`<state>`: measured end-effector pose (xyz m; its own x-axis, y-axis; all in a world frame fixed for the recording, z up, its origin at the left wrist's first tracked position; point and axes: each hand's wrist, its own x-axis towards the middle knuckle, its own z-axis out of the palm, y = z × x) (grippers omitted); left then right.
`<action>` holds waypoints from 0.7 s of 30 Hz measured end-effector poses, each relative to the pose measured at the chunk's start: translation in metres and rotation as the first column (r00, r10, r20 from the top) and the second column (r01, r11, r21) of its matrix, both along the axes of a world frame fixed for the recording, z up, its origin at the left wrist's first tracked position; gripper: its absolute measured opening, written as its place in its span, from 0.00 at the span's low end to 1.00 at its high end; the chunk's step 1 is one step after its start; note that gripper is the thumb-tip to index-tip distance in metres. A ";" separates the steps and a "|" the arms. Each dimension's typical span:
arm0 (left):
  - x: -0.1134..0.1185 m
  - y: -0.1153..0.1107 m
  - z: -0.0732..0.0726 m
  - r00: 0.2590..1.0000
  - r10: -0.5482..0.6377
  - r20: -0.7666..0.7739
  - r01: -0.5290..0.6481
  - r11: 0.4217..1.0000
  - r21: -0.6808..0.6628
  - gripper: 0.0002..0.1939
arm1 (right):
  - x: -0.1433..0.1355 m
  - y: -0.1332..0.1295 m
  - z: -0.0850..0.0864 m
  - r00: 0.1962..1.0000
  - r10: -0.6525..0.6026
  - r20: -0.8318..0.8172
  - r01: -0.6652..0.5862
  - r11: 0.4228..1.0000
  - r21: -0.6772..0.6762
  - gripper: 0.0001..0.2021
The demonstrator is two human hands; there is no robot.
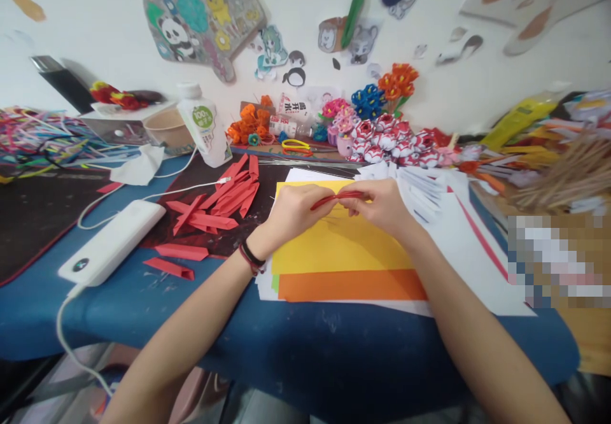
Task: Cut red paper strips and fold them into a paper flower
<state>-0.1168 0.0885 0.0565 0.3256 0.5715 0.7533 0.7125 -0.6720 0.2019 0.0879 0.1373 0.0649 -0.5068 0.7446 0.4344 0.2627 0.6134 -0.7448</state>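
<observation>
Both grips are clamped on the red paper (350, 194), held over the yellow sheet (344, 242): my left hand (301, 207) pinches its left part, my right hand (382, 200) its right. I judge it best to press evenly from both sides and keep the paper level, so that it neither twists nor tears. Red pieces (233, 195) lie to the left.

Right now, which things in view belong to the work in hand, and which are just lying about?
Seem part of the work:
red piece between left hand and right hand
folded red pieces, matching in colour
yellow sheet, beneath the hands

Seem to be lying about:
white power bank
white bottle
blue flowers
</observation>
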 end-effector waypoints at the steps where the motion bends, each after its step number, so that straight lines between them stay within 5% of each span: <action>1: 0.000 0.000 0.000 1.000 -0.003 0.001 0.003 1.000 0.005 0.09 | 0.000 0.000 0.000 1.000 -0.001 0.000 0.001 1.000 0.002 0.06; 10: -0.001 0.000 0.008 0.994 -0.104 0.025 0.106 0.985 -0.139 0.09 | 0.003 -0.002 0.006 1.000 -0.013 -0.026 0.012 1.000 -0.014 0.06; 21: 0.004 -0.004 0.019 0.978 -0.073 0.196 0.117 0.968 -0.223 0.05 | 0.001 -0.008 0.008 0.996 0.008 -0.083 -0.013 0.998 -0.065 0.08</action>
<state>-0.1128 0.0841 0.0759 0.2546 0.7106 0.6560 0.5830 -0.6540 0.4821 0.0888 0.1297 0.0732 -0.4789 0.7676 0.4261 0.1922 0.5652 -0.8022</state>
